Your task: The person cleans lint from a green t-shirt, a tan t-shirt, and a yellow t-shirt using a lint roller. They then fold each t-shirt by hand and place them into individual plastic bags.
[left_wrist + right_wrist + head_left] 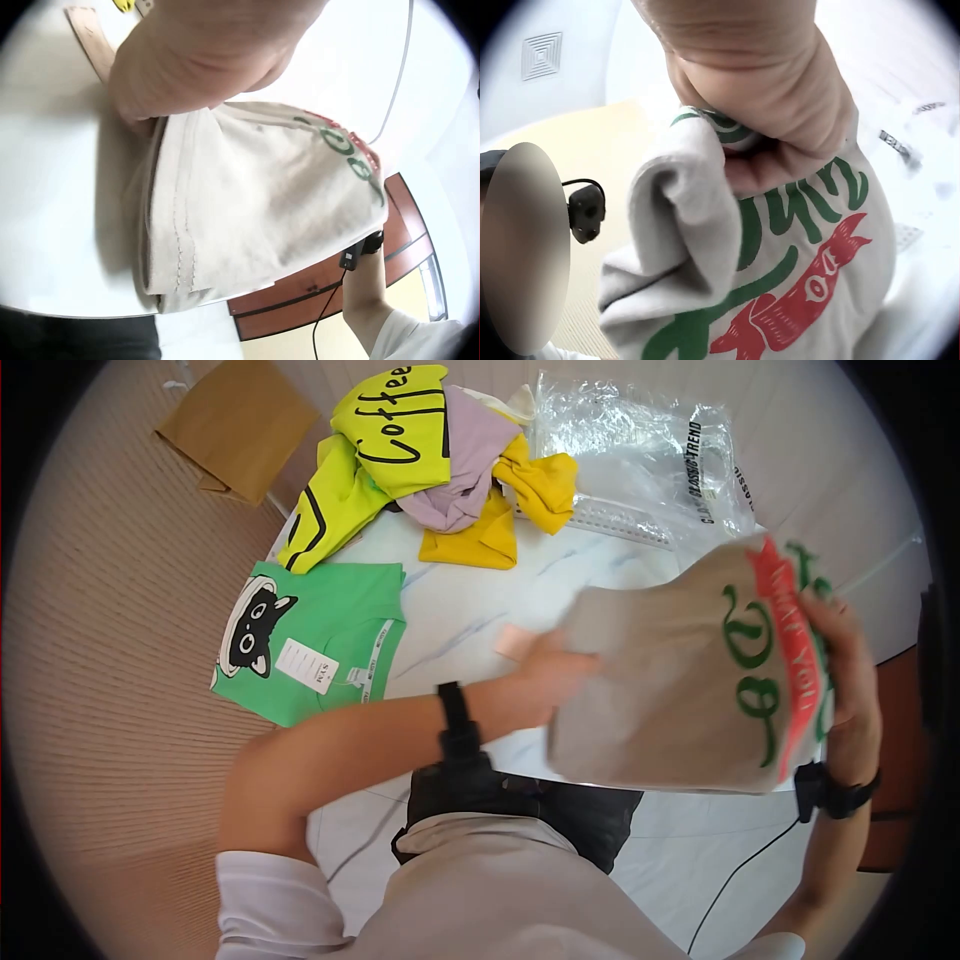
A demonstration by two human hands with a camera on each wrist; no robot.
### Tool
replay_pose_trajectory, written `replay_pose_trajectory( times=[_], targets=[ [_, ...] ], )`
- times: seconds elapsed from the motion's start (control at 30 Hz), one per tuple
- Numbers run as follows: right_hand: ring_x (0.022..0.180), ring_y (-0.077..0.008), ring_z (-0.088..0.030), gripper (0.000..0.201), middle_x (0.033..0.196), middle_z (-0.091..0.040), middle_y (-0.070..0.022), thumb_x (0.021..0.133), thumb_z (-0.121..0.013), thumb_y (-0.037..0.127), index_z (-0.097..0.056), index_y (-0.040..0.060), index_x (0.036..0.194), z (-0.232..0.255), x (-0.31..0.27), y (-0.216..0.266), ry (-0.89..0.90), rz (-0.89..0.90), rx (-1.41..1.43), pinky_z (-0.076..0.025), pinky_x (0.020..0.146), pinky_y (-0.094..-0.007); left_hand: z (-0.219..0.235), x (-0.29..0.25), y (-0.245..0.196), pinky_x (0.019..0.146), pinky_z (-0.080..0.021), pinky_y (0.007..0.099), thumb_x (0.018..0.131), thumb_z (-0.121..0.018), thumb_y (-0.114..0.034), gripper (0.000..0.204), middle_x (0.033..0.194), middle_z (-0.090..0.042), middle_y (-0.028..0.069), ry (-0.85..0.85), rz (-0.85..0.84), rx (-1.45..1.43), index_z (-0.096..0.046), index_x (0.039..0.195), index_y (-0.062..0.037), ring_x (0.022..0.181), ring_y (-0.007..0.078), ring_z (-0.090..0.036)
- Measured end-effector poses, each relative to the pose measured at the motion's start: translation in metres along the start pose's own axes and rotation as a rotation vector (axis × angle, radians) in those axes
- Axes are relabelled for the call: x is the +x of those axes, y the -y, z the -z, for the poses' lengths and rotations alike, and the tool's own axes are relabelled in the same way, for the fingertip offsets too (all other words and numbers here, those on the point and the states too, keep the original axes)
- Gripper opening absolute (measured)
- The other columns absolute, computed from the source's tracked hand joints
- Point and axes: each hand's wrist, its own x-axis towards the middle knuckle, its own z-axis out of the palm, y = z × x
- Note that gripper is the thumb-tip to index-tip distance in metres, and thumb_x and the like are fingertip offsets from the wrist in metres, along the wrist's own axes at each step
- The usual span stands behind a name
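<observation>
A beige cloth (650, 680) with green lettering and a red ribbon print is held up between both hands over the table's front right. The left hand (550, 675) grips its left edge; in the left wrist view that hand (210, 60) pinches a stitched hem of the cloth (247, 202). On the printed side, the right hand (845, 660) grips the far edge. The right wrist view shows the right hand (765, 97) with its fingers curled into the cloth (817, 270), which folds over beside them.
A green folded shirt (340, 600) with a tag lies at the left. Behind are a yellow-green garment (400, 460), a mauve one (465, 470) and a mustard one (470, 545). Clear plastic packaging (640, 450) lies at the back right, brown paper (240, 425) at the back left.
</observation>
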Motion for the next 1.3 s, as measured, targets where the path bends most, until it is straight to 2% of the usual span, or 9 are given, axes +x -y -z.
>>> replay_pose_trajectory(
  times=[0.1, 0.3, 0.4, 0.53, 0.63, 0.83, 0.97, 1.07, 1.3],
  targets=[
    [0.077, -0.0154, -0.075, 0.023, 0.098, -0.076, -0.0112, 0.1, -0.066, 0.015, -0.066, -0.0034, 0.113, -0.048, 0.003, 0.041, 0.051, 0.072, 0.018, -0.063, 0.071, -0.0284, -0.055, 0.012, 0.01, 0.093, -0.06, 0.0454, 0.1, -0.066, -0.012, 0.045, 0.129, -0.067, 0.015, 0.041, 0.067, -0.064, -0.054, 0.141, -0.0005, 0.114, 0.0271, -0.069],
    [0.072, -0.0161, -0.065, 0.02, 0.085, -0.063, -0.0074, 0.098, -0.06, 0.012, -0.066, -0.0069, 0.1, -0.155, 0.057, -0.007, 0.202, 0.045, -0.307, -0.054, 0.057, -0.0338, -0.071, 0.011, 0.104, 0.101, -0.055, 0.0392, 0.105, -0.057, -0.023, 0.036, 0.131, -0.065, 0.0126, 0.734, -0.26, -0.56, -0.056, 0.134, -0.0024, 0.12, 0.0251, -0.064],
    [0.077, -0.0174, -0.066, 0.042, 0.094, -0.07, -0.0117, 0.101, -0.062, 0.033, -0.066, -0.005, 0.12, -0.168, 0.072, -0.046, 0.444, -0.194, -0.354, -0.056, 0.065, -0.0327, -0.073, -0.062, 0.083, 0.106, -0.052, 0.0421, 0.108, -0.058, -0.034, 0.046, 0.138, -0.062, 0.0152, 0.233, 0.328, -0.326, -0.051, 0.142, -0.0033, 0.123, 0.028, -0.064],
    [0.08, -0.0182, -0.068, 0.049, 0.097, -0.074, -0.0143, 0.103, -0.061, 0.039, -0.065, -0.0042, 0.126, -0.128, 0.082, -0.068, 0.367, -0.322, -0.319, -0.057, 0.068, -0.0321, -0.003, -0.144, 0.07, 0.1, -0.057, 0.042, 0.11, -0.055, -0.032, 0.046, 0.133, -0.067, 0.0176, 0.224, 0.653, -0.116, -0.056, 0.143, 0.0002, 0.115, 0.0272, -0.069],
    [0.076, -0.02, -0.07, 0.049, 0.093, -0.074, -0.0136, 0.102, -0.063, 0.036, -0.063, -0.0047, 0.129, -0.075, 0.086, -0.092, 0.134, -0.261, -0.528, -0.058, 0.069, -0.0324, 0.025, -0.172, 0.046, 0.094, -0.059, 0.0375, 0.109, -0.059, -0.025, 0.035, 0.123, -0.072, 0.0142, 0.344, 0.445, 0.185, -0.063, 0.134, -0.0009, 0.108, 0.0249, -0.072],
    [0.083, -0.0202, -0.069, 0.056, 0.095, -0.071, -0.0135, 0.097, -0.072, 0.028, -0.057, -0.0085, 0.136, 0.0, 0.038, -0.151, -0.094, -0.037, -1.043, -0.057, 0.067, -0.0345, 0.068, -0.134, 0.004, 0.092, -0.055, 0.0427, 0.091, -0.077, -0.016, 0.041, 0.112, -0.071, 0.0189, -0.166, -0.799, 0.927, -0.066, 0.127, -0.0007, 0.106, 0.0324, -0.069],
    [0.09, -0.0245, -0.069, 0.072, 0.114, -0.066, -0.0189, 0.093, -0.076, 0.027, -0.044, -0.0107, 0.145, -0.013, 0.01, -0.167, -0.31, -0.436, -0.45, -0.058, 0.069, -0.0393, 0.095, -0.081, -0.011, 0.099, -0.051, 0.0445, 0.088, -0.08, -0.026, 0.054, 0.122, -0.067, 0.025, -0.561, -0.981, 1.233, -0.061, 0.13, 0.0016, 0.115, 0.0387, -0.064],
    [0.092, -0.0256, -0.07, 0.07, 0.115, -0.066, -0.0196, 0.093, -0.077, 0.025, -0.045, -0.0105, 0.144, -0.023, 0.005, -0.164, -0.203, -0.554, -0.405, -0.06, 0.073, -0.04, 0.115, -0.056, -0.035, 0.097, -0.054, 0.0438, 0.086, -0.081, -0.034, 0.062, 0.121, -0.067, 0.027, -0.544, -0.404, 1.254, -0.059, 0.128, 0.0068, 0.115, 0.0387, -0.066],
    [0.099, -0.0239, -0.072, 0.043, 0.114, -0.07, -0.0157, 0.095, -0.068, 0.011, -0.058, -0.0105, 0.131, -0.045, 0.014, -0.173, -0.181, -0.497, 0.071, -0.06, 0.082, -0.0392, 0.122, -0.022, -0.07, 0.079, -0.059, 0.036, 0.089, -0.08, -0.032, 0.074, 0.114, -0.072, 0.019, -0.453, 0.015, 0.8, -0.05, 0.142, 0.0104, 0.098, 0.0261, -0.072]
  ],
)
